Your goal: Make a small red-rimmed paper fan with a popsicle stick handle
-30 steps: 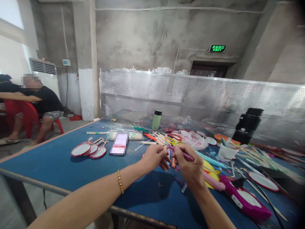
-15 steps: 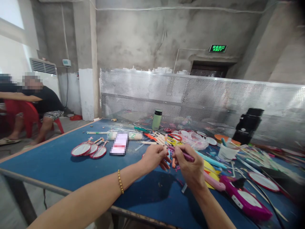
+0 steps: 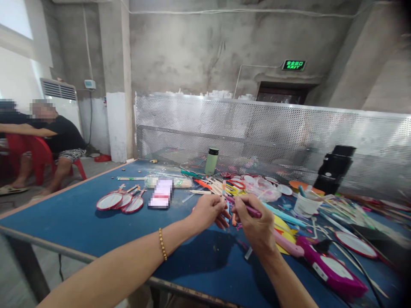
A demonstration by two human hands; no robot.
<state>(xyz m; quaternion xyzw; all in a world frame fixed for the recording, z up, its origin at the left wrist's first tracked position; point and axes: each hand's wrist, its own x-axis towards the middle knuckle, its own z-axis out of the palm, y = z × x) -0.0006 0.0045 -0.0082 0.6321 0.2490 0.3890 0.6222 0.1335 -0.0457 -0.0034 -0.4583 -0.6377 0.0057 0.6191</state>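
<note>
Head view shows the right hand (image 3: 253, 222) clamped on a thin, light, stiff pink stick (image 3: 245, 208), best pinched near its end, while the left hand (image 3: 208, 211) has its grip closed on small pieces I cannot identify.

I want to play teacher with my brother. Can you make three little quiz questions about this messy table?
1. True or false: the right hand holds a purple stick.
2. What colour is the table? A red, B blue, C white.
3. What is on the left wrist, behind the left hand?

Key
1. True; the stick pokes out of its grip.
2. B, blue.
3. A gold bead bracelet.
</note>
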